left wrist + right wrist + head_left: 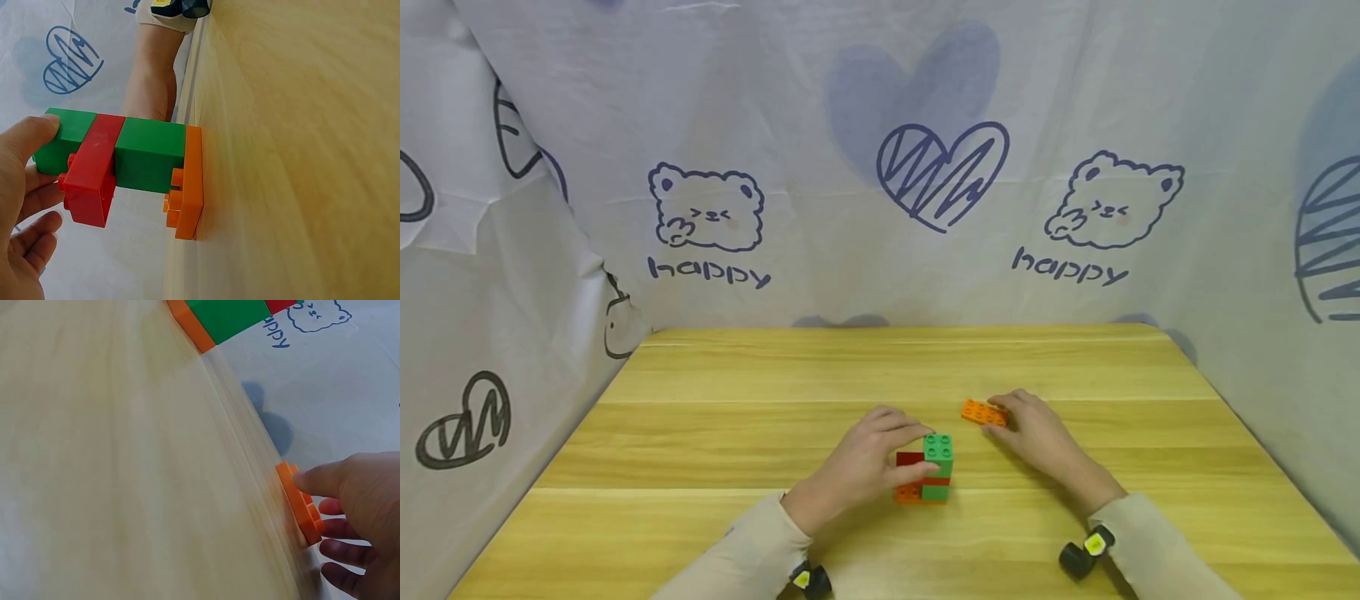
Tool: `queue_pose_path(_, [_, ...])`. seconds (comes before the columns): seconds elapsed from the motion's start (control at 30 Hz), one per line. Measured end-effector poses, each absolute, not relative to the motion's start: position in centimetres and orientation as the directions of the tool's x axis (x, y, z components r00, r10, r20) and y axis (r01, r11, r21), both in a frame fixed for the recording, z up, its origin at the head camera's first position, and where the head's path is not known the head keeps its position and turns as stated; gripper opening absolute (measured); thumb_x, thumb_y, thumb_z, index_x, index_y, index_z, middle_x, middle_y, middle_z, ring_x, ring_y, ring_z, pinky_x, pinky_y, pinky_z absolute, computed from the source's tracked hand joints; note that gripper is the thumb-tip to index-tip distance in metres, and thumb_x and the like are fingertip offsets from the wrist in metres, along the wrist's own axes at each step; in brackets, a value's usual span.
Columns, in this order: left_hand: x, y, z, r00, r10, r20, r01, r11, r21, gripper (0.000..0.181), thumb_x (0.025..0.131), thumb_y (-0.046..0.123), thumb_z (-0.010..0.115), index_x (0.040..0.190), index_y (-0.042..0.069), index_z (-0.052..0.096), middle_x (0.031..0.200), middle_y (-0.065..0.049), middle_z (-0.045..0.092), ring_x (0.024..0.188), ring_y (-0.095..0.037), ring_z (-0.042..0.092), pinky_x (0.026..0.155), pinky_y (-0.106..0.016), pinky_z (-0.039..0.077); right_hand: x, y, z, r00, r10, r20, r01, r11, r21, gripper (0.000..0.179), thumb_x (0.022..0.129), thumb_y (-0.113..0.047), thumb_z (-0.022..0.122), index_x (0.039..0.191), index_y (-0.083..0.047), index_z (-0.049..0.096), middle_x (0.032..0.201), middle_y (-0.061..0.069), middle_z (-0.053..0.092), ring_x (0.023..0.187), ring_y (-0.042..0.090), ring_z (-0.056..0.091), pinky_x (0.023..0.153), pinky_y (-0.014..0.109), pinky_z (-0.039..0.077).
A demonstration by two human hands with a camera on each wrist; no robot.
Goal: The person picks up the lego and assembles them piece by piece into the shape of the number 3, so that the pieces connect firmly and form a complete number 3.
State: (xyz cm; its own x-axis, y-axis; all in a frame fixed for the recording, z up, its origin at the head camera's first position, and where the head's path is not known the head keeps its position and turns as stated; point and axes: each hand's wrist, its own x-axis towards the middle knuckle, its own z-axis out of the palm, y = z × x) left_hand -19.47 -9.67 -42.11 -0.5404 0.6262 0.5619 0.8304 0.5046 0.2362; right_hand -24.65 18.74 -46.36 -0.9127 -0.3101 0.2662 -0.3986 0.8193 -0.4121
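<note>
Left hand (874, 454) pinches the green-topped brick tower (938, 450) and right hand (1040, 435) pinches an orange studded brick (981, 412) at the tower's one-to-two o'clock on the surface (722, 450); sideways pull could split the tower at its overhanging red brick (94, 169).

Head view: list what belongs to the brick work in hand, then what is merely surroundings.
In the job:
- green, red and orange toy-brick stack
- separate orange studded brick
- left hand, at the stack
- right hand, at the separate brick

Just surroundings:
- wood-grain tabletop
- pale cloth printed with bears and hearts
- left wrist camera, right wrist camera
</note>
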Motion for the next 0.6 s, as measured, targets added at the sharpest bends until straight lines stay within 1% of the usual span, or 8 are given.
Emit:
queue_pose_path(0.1, [-19.45, -9.63, -42.06, -0.534, 0.629, 0.564, 0.834, 0.501, 0.231, 0.043, 0.085, 0.041, 0.076, 0.114, 0.009, 0.072, 0.109, -0.002, 0.069, 0.103, -0.017, 0.058, 0.091, -0.028, 0.049, -24.73, 18.78, -46.49, -0.920, -0.302, 0.252, -0.383, 0.830, -0.404, 0.048, 0.089, -0.028, 0.074, 0.125, 0.000, 0.063, 0.113, 0.014, 0.063, 0.103, 0.033, 0.059, 0.090, 0.050, 0.047])
queue_pose_path(0.3, [-19.43, -9.58, -42.01, -0.540, 0.630, 0.558, 0.832, 0.498, 0.244, 0.042, 0.085, 0.040, 0.076, 0.114, 0.009, 0.072, 0.110, -0.002, 0.069, 0.103, -0.017, 0.058, 0.091, -0.028, 0.049, -24.68, 18.78, -46.53, -0.926, -0.301, 0.229, -0.368, 0.855, -0.364, 0.046, 0.091, -0.029, 0.071, 0.125, 0.001, 0.063, 0.108, 0.012, 0.061, 0.100, 0.032, 0.058, 0.086, 0.049, 0.048])
queue_pose_path(0.6, [-19.46, -9.63, -42.06, -0.545, 0.630, 0.553, 0.831, 0.496, 0.253, 0.042, 0.085, 0.039, 0.076, 0.114, 0.010, 0.072, 0.110, -0.002, 0.069, 0.103, -0.017, 0.058, 0.091, -0.029, 0.049, -24.61, 18.77, -46.49, -0.921, -0.310, 0.236, -0.374, 0.872, -0.316, 0.042, 0.091, -0.029, 0.071, 0.122, 0.000, 0.065, 0.107, 0.011, 0.062, 0.099, 0.030, 0.059, 0.086, 0.048, 0.049])
